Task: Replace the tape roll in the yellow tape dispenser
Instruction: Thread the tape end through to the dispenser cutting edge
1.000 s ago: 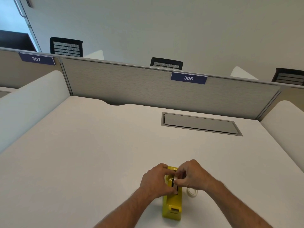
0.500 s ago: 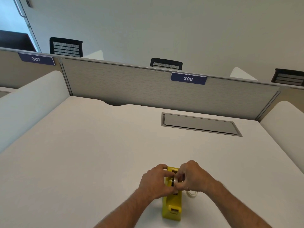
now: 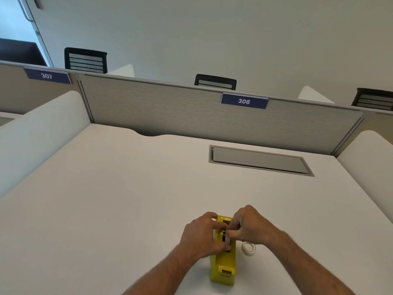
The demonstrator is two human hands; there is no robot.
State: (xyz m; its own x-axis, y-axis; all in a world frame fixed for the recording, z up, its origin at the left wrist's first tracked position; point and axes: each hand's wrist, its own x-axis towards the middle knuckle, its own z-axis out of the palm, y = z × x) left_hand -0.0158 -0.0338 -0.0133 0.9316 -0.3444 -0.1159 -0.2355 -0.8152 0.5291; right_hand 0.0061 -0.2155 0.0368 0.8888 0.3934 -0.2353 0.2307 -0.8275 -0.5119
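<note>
Since half a second ago our right hand [image 3: 248, 227] has dropped slightly toward the dispenser's [image 3: 223, 262] slot. We judge the roll [image 3: 225, 237] is being seated or lifted; our right fingers pinch it while our left hand [image 3: 202, 235] grips the dispenser, at 6 o'clock on the desk [image 3: 127, 199]. Next, it needs a straight, steady pull or push. A spare roll [image 3: 249, 248] lies at its 3 o'clock. Signs read 306 [image 3: 244, 101] and 307 [image 3: 46, 76].

Partition tags [image 3: 244, 100] read "306" and, at left [image 3: 47, 76], "307".

Even soft indoor light, faint shadows, no glare, wide-angle bending at edges, slight softness throughout
</note>
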